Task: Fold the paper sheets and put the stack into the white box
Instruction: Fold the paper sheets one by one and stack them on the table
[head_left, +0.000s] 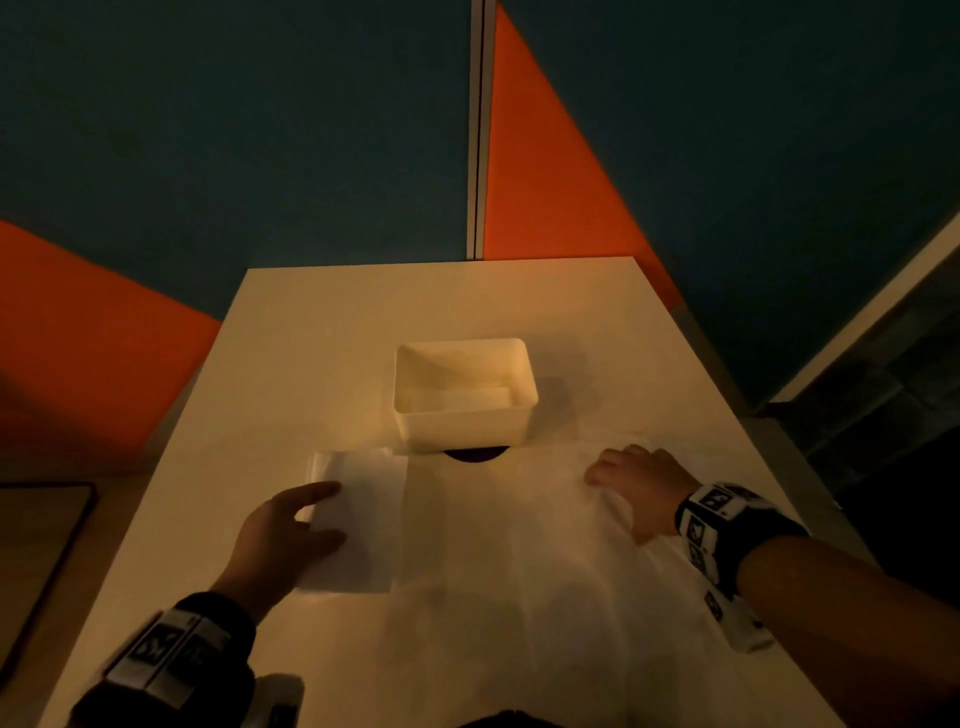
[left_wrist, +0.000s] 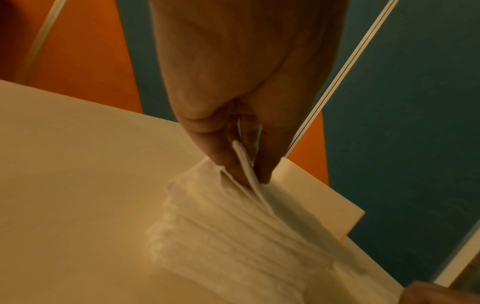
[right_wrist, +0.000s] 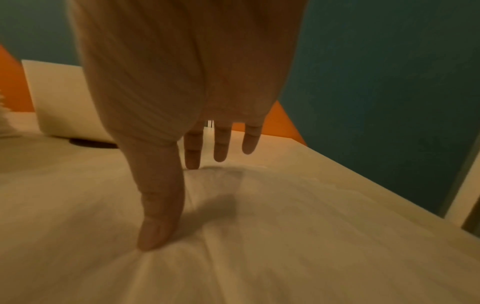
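Note:
A white open box (head_left: 511, 428) stands mid-table; its wall shows in the left wrist view (left_wrist: 311, 197) and the right wrist view (right_wrist: 64, 98). A folded stack of thin white paper (head_left: 363, 519) lies in front of it to the left. My left hand (head_left: 327, 512) pinches the stack's left edge between thumb and fingers (left_wrist: 265, 164), lifting that edge a little (left_wrist: 249, 174). A large unfolded sheet (head_left: 519, 551) is spread to the right. My right hand (head_left: 618, 473) rests on it with straight fingers (right_wrist: 219, 148), the thumb pressing the sheet (right_wrist: 285, 236) down.
A dark round disc (head_left: 475, 453) peeks out under the box's near side. The white table (head_left: 322, 332) ends close behind the box against teal and orange wall panels (head_left: 545, 182). A dark-framed board (head_left: 31, 545) lies off the table's left.

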